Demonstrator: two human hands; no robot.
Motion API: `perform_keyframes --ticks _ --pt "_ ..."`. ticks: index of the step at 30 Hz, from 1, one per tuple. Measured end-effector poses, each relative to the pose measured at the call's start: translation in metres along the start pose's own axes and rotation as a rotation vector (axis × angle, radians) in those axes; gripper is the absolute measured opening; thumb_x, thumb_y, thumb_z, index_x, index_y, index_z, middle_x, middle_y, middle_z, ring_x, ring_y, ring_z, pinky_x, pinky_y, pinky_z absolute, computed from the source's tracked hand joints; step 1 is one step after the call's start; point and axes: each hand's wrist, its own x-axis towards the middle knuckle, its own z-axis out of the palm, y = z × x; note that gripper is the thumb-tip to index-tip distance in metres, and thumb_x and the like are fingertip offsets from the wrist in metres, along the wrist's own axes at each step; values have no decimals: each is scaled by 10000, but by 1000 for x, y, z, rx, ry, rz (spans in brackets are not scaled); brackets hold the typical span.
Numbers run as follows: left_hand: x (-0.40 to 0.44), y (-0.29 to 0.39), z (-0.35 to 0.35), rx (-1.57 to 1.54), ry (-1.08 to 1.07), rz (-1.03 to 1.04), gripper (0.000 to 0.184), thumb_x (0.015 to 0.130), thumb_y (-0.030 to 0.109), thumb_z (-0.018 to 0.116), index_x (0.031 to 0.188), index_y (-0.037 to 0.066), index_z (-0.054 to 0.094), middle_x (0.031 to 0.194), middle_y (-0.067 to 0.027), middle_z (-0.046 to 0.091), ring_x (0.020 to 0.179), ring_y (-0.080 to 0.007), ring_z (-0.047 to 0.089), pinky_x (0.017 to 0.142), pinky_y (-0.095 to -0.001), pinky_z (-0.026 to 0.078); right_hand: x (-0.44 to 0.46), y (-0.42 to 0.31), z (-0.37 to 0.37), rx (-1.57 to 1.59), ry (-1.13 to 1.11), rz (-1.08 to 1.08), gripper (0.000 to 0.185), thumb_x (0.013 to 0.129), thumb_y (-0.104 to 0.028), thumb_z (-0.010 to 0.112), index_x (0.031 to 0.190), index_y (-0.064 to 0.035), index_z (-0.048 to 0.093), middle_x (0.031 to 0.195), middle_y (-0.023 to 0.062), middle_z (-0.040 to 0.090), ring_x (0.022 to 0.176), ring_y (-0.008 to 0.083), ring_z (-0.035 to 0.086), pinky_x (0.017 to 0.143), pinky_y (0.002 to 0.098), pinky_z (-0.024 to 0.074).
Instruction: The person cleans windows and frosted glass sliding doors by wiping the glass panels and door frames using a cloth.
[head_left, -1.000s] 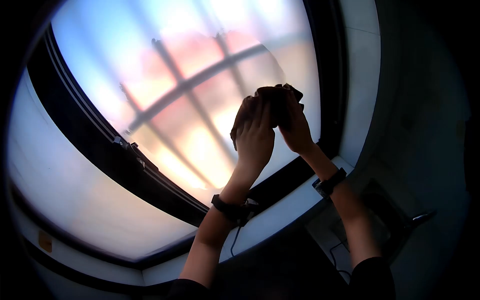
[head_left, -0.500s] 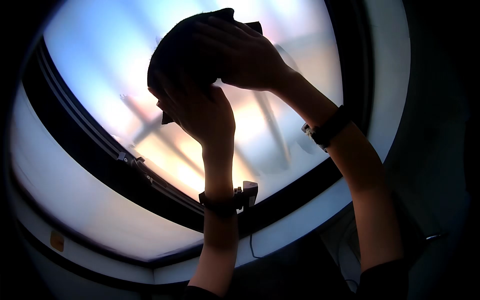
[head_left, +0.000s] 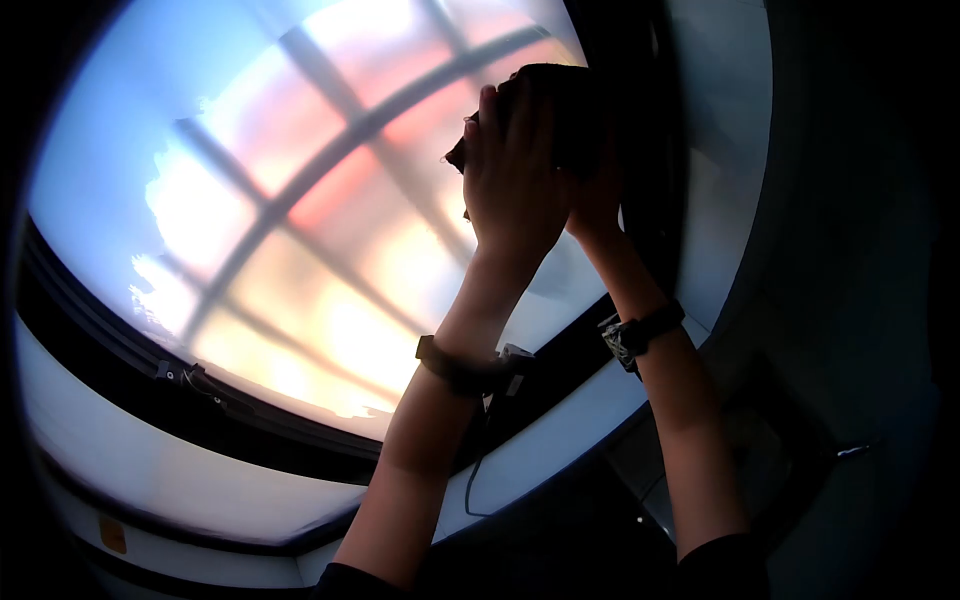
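A dark cloth (head_left: 565,110) lies bunched against the upper right part of a bright, frosted window pane (head_left: 340,250), next to its dark frame. My left hand (head_left: 515,185) presses on the cloth's left part, fingers pointing up and laid over it. Just to the right, my right hand (head_left: 597,200) is on the cloth's lower right side; its fingers are lost in shadow. The two hands are close together. Both wrists wear dark bands.
A black window frame (head_left: 640,150) runs down the right side. On the lower left frame sits a small latch (head_left: 190,382). Below is a pale sill (head_left: 560,430) with a thin cable (head_left: 470,490). Dark wall (head_left: 850,250) fills the right.
Both hands and the cloth went from the upper right of the pane to its upper middle, spread wide, then back right beside the frame. The view has shifted too.
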Motion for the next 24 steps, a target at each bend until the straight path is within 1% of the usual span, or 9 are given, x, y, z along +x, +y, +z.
perform_keyframes --ticks 2,4,5,10,14,19,22,23,24 --pt "5 2 7 10 -14 2 553 772 252 593 1300 140 470 1352 -86 428 1281 -395 342 1007 -526 319 4 6 -4 -37 -67 57 609 841 -266 610 1341 -29 356 1268 160 485 1192 275 463 1014 353 349" --pt "-2 -2 7 62 -38 1 544 779 257 591 1298 145 475 1346 -84 437 1271 -392 362 996 -526 332 -3 5 1 154 -166 233 638 837 -273 620 1353 -34 330 1285 151 464 1199 270 450 1013 348 346" --pt "-11 -3 4 77 -48 14 534 784 256 587 1296 149 478 1343 -83 443 1262 -390 376 987 -519 342 -21 -8 3 8 -79 164 688 834 -282 626 1378 -44 278 1324 143 420 1220 264 422 1016 344 339" --pt "-2 -5 7 -14 -17 35 520 795 270 586 1291 154 484 1353 -80 436 1241 -382 397 982 -505 342 -26 4 8 120 -129 292 707 835 -288 624 1387 -48 252 1348 140 393 1235 250 405 1013 344 341" --pt "-3 7 -13 0 -382 -167 556 784 256 600 1313 160 458 1376 -85 404 1268 -400 336 1003 -500 312 -26 -4 2 105 -183 316 630 840 -233 625 1346 -41 302 1302 132 432 1202 235 437 983 336 370" --pt "-20 2 -1 37 -427 -187 592 800 154 554 1369 151 389 1409 -124 356 1325 -435 231 1055 -547 198 -14 -10 -4 255 -209 418 498 837 -137 612 1260 -24 376 1178 123 483 1110 213 481 938 306 390" --pt "-37 -8 4 117 -390 -216 572 805 133 542 1359 135 402 1406 -135 357 1323 -439 230 1054 -551 197 -28 -4 0 119 -224 365 629 774 -114 646 1305 3 331 1254 197 433 1145 334 466 928 377 411" --pt "-42 -12 5 164 -353 -193 556 808 116 532 1351 127 411 1401 -139 363 1319 -442 234 1053 -553 195 -36 -3 3 339 -275 431 673 759 -125 650 1321 15 308 1294 229 384 1179 385 419 950 407 394" --pt "-49 -13 5 216 -317 -189 542 811 99 523 1343 118 420 1395 -144 369 1315 -445 237 1052 -556 194 -35 -6 -6 17 -353 243 644 746 -119 645 1297 22 342 1299 213 379 1200 375 395 945 392 390"
